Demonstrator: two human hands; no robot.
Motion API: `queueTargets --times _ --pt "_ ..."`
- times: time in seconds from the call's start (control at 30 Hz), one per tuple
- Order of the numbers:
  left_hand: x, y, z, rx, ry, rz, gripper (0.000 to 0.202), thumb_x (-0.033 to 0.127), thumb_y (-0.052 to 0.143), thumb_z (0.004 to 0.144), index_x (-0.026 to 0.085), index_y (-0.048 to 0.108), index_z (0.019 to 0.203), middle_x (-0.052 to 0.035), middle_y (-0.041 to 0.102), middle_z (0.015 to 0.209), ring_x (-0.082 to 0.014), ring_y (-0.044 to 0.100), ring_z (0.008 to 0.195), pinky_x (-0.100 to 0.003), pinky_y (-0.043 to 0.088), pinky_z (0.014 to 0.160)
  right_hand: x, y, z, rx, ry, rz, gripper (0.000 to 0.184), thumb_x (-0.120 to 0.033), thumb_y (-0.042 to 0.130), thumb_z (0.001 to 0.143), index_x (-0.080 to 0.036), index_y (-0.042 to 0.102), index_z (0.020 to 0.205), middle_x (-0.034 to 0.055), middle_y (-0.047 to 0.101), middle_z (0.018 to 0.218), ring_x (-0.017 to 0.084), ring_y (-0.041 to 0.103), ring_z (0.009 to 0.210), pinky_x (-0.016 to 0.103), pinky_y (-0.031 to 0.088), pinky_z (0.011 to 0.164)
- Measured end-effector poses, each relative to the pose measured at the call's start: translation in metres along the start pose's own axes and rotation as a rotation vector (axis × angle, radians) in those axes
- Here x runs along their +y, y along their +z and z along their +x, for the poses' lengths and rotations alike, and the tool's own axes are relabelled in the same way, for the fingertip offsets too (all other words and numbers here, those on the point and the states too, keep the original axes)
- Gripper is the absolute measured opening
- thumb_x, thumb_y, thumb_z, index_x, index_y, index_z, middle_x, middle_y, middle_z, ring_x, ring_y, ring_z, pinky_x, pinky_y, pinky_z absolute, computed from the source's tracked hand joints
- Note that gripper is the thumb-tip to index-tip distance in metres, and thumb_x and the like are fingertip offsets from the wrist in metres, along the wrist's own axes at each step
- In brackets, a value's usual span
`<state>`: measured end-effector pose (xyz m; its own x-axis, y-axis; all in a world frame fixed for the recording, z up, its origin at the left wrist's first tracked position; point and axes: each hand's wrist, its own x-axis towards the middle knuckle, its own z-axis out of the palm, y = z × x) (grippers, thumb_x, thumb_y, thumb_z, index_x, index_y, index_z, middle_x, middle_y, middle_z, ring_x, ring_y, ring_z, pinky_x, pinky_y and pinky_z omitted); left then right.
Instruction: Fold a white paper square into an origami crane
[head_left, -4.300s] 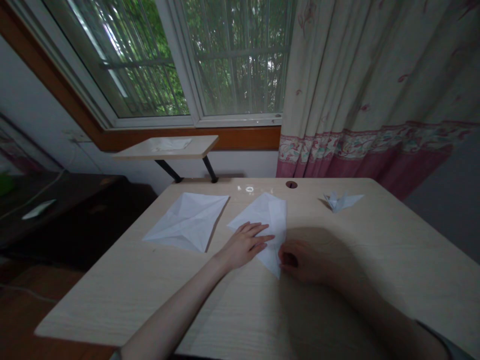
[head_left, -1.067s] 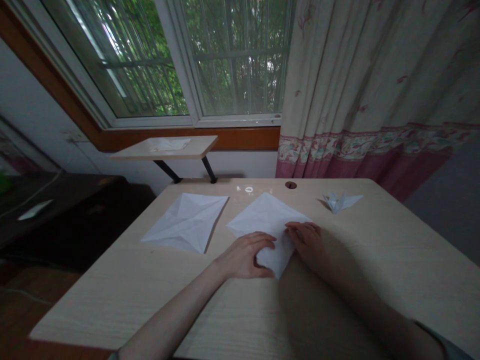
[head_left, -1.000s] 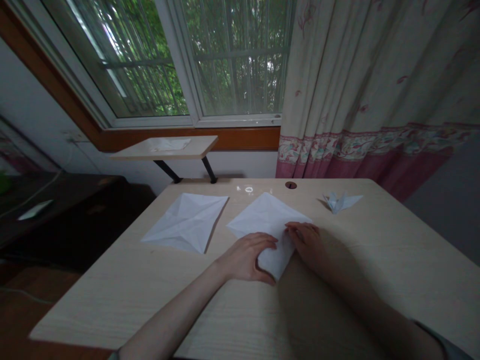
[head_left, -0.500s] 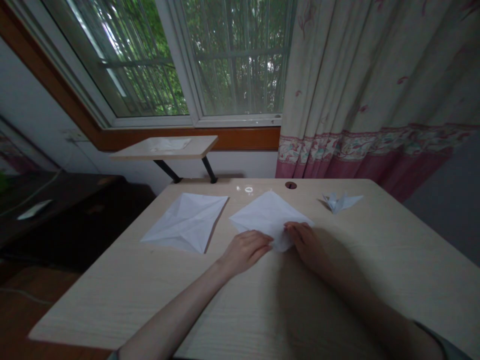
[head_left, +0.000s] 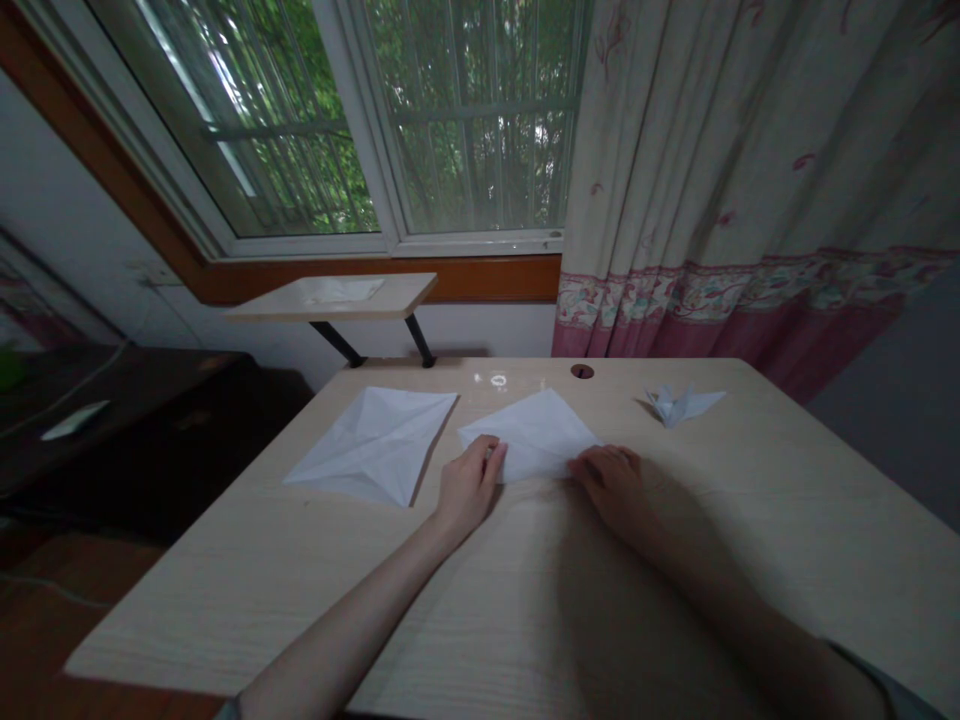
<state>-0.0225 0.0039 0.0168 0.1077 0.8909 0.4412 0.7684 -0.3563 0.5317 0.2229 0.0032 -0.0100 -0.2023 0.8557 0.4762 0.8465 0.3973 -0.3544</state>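
Note:
A white sheet folded into a triangle point(head_left: 534, 437) lies on the pale wooden table point(head_left: 525, 590) in front of me. My left hand point(head_left: 469, 482) presses its fingertips, held together, on the triangle's left corner. My right hand point(head_left: 611, 478) lies flat with its fingertips on the folded edge at the right corner. A second white creased sheet point(head_left: 375, 443) lies unfolded to the left. A small finished paper crane point(head_left: 679, 403) sits at the far right of the table.
A round cable hole point(head_left: 582, 371) is in the table's far edge. A small raised shelf point(head_left: 337, 296) stands behind it under the window point(head_left: 360, 120). A patterned curtain point(head_left: 750, 170) hangs at the right. A dark cabinet point(head_left: 127, 420) stands at the left.
The near corner of the sheet has been folded up away from me, turning the diamond into a triangle. My left hand slid left along the fold; my right hand stayed at the right corner.

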Motion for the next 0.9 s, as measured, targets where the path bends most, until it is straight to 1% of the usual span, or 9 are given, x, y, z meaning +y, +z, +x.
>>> queueTargets --times 0.07,0.13,0.2,0.3,0.4,0.47,0.57,0.67,0.9 --pt "0.001 0.0 -0.001 0.007 -0.011 -0.004 0.025 0.038 0.041 0.101 0.02 0.058 0.105 0.0001 0.066 0.076 -0.0164 0.065 0.066 -0.026 0.047 0.063 0.0 0.001 0.0 -0.011 0.004 -0.03 0.031 -0.027 0.04 0.1 -0.023 0.061 0.078 0.0056 0.071 0.083 0.023 0.065 0.085 0.043 0.041 0.09" --pt "0.001 -0.001 -0.001 0.038 0.037 -0.021 0.023 0.035 0.044 0.1 0.02 0.054 0.114 -0.0014 0.067 0.084 -0.0161 0.066 0.07 -0.026 0.05 0.065 -0.001 0.001 0.0 -0.031 0.007 -0.056 0.031 -0.026 0.04 0.099 -0.023 0.061 0.078 0.0054 0.07 0.08 0.023 0.065 0.082 0.043 0.041 0.089" --pt "0.001 -0.002 -0.001 0.117 0.18 -0.026 0.027 0.031 0.047 0.098 0.019 0.05 0.123 -0.0073 0.067 0.105 -0.0188 0.067 0.091 -0.03 0.053 0.077 -0.001 0.0 0.0 -0.049 0.014 -0.067 0.03 -0.026 0.04 0.099 -0.023 0.062 0.079 0.0055 0.07 0.08 0.023 0.065 0.082 0.044 0.04 0.09" --pt "0.003 -0.004 0.0 0.213 0.444 0.04 0.031 0.019 0.049 0.095 0.018 0.05 0.126 -0.0131 0.059 0.126 -0.0235 0.057 0.117 -0.039 0.048 0.095 -0.002 0.0 0.001 -0.059 0.045 -0.072 0.025 -0.027 0.043 0.098 -0.024 0.063 0.084 0.0054 0.071 0.083 0.024 0.066 0.085 0.046 0.038 0.092" --pt "0.007 -0.006 0.0 0.169 0.628 0.132 0.029 0.011 0.048 0.092 0.02 0.058 0.118 -0.0113 0.059 0.129 -0.0239 0.054 0.12 -0.041 0.045 0.098 -0.002 0.001 0.0 -0.074 0.065 -0.083 0.021 -0.027 0.046 0.097 -0.025 0.065 0.089 0.0049 0.072 0.085 0.024 0.067 0.087 0.046 0.038 0.092" --pt "0.011 -0.005 -0.001 0.096 0.697 0.182 0.027 0.013 0.049 0.093 0.022 0.062 0.115 -0.0086 0.059 0.132 -0.0244 0.05 0.124 -0.043 0.04 0.103 -0.002 0.001 0.0 -0.075 0.068 -0.092 0.02 -0.027 0.047 0.096 -0.026 0.066 0.09 0.0053 0.073 0.086 0.024 0.067 0.087 0.045 0.039 0.092" --pt "0.016 -0.003 -0.003 -0.016 0.702 0.271 0.032 0.028 0.055 0.095 0.03 0.06 0.126 -0.0052 0.048 0.146 -0.0278 0.04 0.133 -0.05 0.024 0.113 -0.001 0.002 -0.001 -0.045 0.056 -0.094 0.019 -0.025 0.047 0.096 -0.025 0.066 0.093 0.0062 0.073 0.09 0.024 0.067 0.09 0.043 0.039 0.092" --pt "0.018 0.001 -0.006 -0.07 0.675 0.344 0.038 0.038 0.059 0.093 0.037 0.056 0.131 -0.0036 0.033 0.157 -0.0304 0.032 0.138 -0.056 0.012 0.116 -0.001 0.003 -0.002 -0.035 0.026 -0.086 0.019 -0.025 0.047 0.095 -0.024 0.066 0.093 0.0055 0.072 0.093 0.023 0.066 0.093 0.041 0.039 0.091" --pt "0.013 0.001 -0.005 -0.151 0.625 0.401 0.041 0.025 0.06 0.092 0.038 0.057 0.131 -0.0062 0.029 0.159 -0.0334 0.03 0.141 -0.06 0.014 0.114 0.001 0.001 0.001 -0.064 -0.016 -0.078 0.02 -0.022 0.046 0.095 -0.023 0.066 0.093 0.0065 0.071 0.097 0.024 0.064 0.097 0.044 0.044 0.09"
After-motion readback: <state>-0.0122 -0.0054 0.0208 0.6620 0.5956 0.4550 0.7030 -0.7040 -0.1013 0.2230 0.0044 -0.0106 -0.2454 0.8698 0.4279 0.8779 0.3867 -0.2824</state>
